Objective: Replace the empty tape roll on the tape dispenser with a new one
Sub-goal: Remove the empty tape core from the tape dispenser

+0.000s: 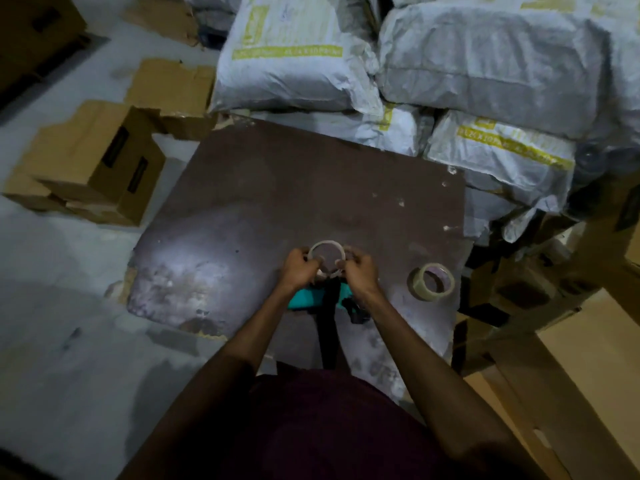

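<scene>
A thin pale ring, the empty tape core [326, 244], is held over the middle of a dark brown board [277, 188]. My left hand [300, 268] grips its left side and my right hand [358, 269] grips its right side. Just below the hands lies the teal tape dispenser [306, 300] with a black handle, partly hidden by my wrists. A full roll of clear tape [431, 281] rests flat on the board to the right of my right hand, apart from it.
Grey-white sacks with yellow print [485, 64] are piled behind and right of the board. Cardboard boxes [93, 164] sit on the pale floor at the left. More cardboard [571, 306] stands at the right edge.
</scene>
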